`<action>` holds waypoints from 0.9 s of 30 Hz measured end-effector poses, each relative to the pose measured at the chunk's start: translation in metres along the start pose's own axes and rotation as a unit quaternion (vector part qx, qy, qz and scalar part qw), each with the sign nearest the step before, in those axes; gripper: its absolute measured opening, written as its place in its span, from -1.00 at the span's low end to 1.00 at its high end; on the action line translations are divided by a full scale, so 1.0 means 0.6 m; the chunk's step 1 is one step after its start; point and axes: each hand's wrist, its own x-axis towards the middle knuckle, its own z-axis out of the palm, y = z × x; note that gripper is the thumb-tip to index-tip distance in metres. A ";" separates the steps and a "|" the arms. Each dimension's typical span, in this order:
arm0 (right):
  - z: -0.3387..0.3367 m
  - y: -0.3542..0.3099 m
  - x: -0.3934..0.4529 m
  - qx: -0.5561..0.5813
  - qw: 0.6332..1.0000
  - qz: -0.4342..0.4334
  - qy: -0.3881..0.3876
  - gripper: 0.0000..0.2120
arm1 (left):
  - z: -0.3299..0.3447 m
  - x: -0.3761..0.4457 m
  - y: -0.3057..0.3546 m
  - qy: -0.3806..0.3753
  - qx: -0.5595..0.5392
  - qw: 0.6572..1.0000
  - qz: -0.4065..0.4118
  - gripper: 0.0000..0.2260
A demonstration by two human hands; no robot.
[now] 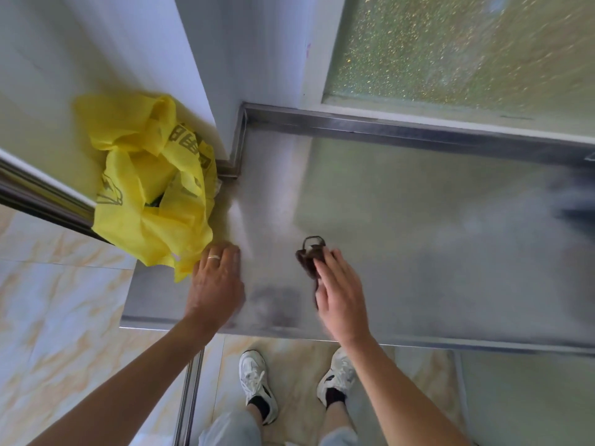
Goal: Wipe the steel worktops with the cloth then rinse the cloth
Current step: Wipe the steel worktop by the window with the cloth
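- As a person stands at the front edge of the steel worktop (418, 220), both bare arms reach forward over its left end.
- The right hand (341, 294) holds a dark brown cloth (310, 260), which is bunched beneath the fingers and shows past the fingertips and beside the thumb; a small loop sticks up from its far end. The cloth sits on the steel, near the front edge and left of the worktop's middle.
- The left hand (217, 281) lies flat on the worktop with its fingers straight and holding nothing, a ring (213, 257) on one finger; the fingertips touch the lower edge of a crumpled yellow plastic bag (151, 188).
- The bag, printed with dark characters, rests at the left end of the worktop against a white wall corner (206, 75).
- A raised steel lip runs along the back of the worktop, below a frosted window pane (467, 49).
- A blurred dark object (573, 197) lies at the far right of the worktop; what it is cannot be told.
- White trainers (257, 384) stand on marbled floor tiles (58, 317) below the counter's edge.
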 end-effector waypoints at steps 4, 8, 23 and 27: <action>-0.038 0.106 -0.045 -0.048 0.985 0.133 0.095 -0.63 | 0.000 0.001 0.005 0.026 -0.069 0.997 0.010 -0.71; -0.004 0.045 -0.043 -0.082 0.966 0.206 0.134 -0.61 | -0.011 -0.012 -0.018 0.080 -0.130 0.988 0.009 -0.78; 0.170 -0.301 0.053 0.043 0.998 -0.028 -0.027 -0.60 | -0.063 -0.040 -0.168 0.183 -0.144 0.972 -0.027 -0.75; 0.176 -0.315 0.056 0.074 0.995 -0.060 -0.042 -0.60 | -0.068 -0.035 -0.163 0.195 -0.128 0.972 -0.008 -0.82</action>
